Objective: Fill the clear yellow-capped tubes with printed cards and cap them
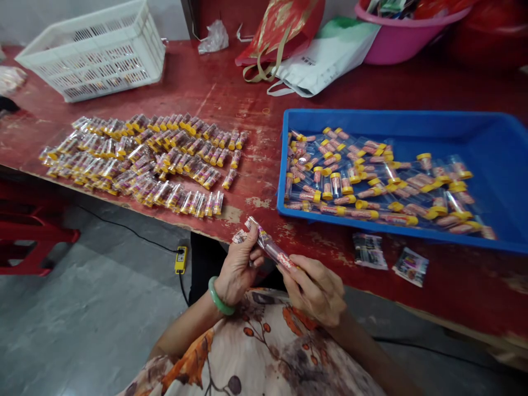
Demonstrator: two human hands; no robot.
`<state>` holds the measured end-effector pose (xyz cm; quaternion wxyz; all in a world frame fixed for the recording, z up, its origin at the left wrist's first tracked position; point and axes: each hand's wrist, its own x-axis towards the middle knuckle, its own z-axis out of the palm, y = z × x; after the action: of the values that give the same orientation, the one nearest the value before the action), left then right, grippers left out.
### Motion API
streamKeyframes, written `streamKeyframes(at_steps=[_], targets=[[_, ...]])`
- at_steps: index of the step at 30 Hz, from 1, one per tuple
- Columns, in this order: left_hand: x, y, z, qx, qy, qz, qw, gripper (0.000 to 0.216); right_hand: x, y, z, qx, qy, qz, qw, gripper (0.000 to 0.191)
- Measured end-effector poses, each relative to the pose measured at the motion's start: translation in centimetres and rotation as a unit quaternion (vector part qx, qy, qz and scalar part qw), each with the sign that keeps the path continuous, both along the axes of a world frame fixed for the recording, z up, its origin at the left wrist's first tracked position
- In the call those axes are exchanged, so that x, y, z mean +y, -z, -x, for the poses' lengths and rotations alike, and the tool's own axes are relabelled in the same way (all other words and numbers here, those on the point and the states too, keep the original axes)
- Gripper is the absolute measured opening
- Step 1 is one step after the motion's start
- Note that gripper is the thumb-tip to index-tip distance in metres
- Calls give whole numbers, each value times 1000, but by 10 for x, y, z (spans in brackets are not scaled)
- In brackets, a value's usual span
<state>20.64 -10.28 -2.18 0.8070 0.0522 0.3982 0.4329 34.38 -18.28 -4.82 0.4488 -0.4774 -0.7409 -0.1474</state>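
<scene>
Both my hands hold one small clear tube [270, 248] wrapped in a printed plastic sleeve, just below the table's front edge. My left hand [239, 269], with a green bangle on the wrist, grips the upper end of the tube and its sleeve. My right hand [315, 289] pinches the lower end. A blue tray [487, 143] at the right holds several yellow-capped tubes [371, 181]. On the left of the red table [247, 99], many sleeved tubes [144, 159] lie in rows.
Two small printed packets [369, 250] lie on the table in front of the tray. A white slotted crate [99, 49] stands at the back left. Bags [322, 55] and a pink basin [396, 33] sit at the back. A yellow switch on a cable [180, 259] lies on the floor.
</scene>
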Motion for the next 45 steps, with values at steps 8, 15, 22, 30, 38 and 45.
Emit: streamKeyframes(at_steps=[8,15,22,30,38,45], targets=[[0,1,-1,3,-5,-17,1000,44,-1,9,-4,-42,-26,20,999,32],[-7,5,-2,58,-1,-66,996,41,2,2,2,10,36,-5,999,42],[-8,3,1,101,7,-92,991,41,4,5,11,67,13,36,997,44],[-13,4,2,50,100,-102,988,41,11,3,14,272,-71,159,947,36],[-22,4,6,78,162,-103,978,45,24,-12,14,391,-73,247,884,26],[-24,7,6,93,181,-107,973,45,19,-13,20,421,-49,278,862,24]])
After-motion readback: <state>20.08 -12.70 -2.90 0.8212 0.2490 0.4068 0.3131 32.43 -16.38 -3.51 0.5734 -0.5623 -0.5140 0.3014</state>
